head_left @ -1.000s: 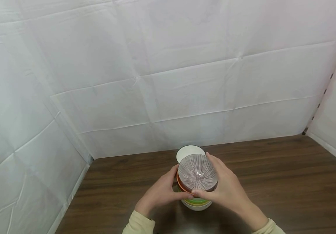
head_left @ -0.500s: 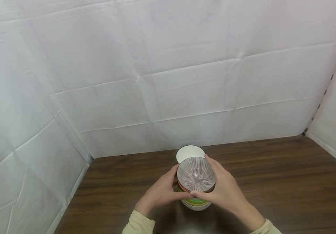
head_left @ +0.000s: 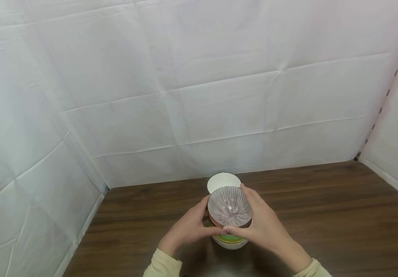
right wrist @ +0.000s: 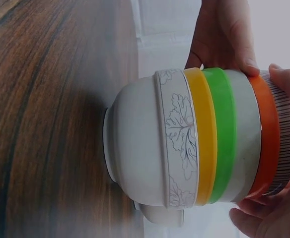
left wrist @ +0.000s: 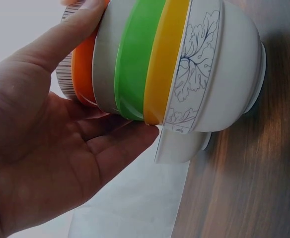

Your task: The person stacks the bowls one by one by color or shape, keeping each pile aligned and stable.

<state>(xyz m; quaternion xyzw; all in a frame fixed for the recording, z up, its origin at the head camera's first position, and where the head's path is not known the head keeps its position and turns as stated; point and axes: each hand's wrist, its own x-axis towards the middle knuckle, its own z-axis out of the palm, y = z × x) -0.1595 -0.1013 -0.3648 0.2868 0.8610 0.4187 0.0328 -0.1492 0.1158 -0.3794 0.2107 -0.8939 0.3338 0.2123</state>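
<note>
A stack of nested bowls stands upright on the table. Lowest is a white bowl with a leaf pattern (right wrist: 140, 144), then come a yellow bowl (left wrist: 166, 59), a green bowl (left wrist: 139, 59), a pale grey bowl (right wrist: 245, 134) and an orange bowl (right wrist: 265, 134). On top sits a striped bowl (head_left: 229, 206), its inside facing up. My left hand (head_left: 192, 225) holds the upper stack from the left, thumb in front by the orange bowl and fingers behind. My right hand (head_left: 265, 219) grips the striped bowl from the right, thumb at its front. The thumbs almost meet.
Right behind the stack is another white bowl with a dark rim (head_left: 223, 181), partly hidden. The dark wooden table (head_left: 323, 207) extends to both sides. White sheeting (head_left: 202, 96) hangs along its back and sides.
The striped bowl has come down and slightly left into the stack with my right hand, covering more of the orange rim. My left hand has hardly moved.
</note>
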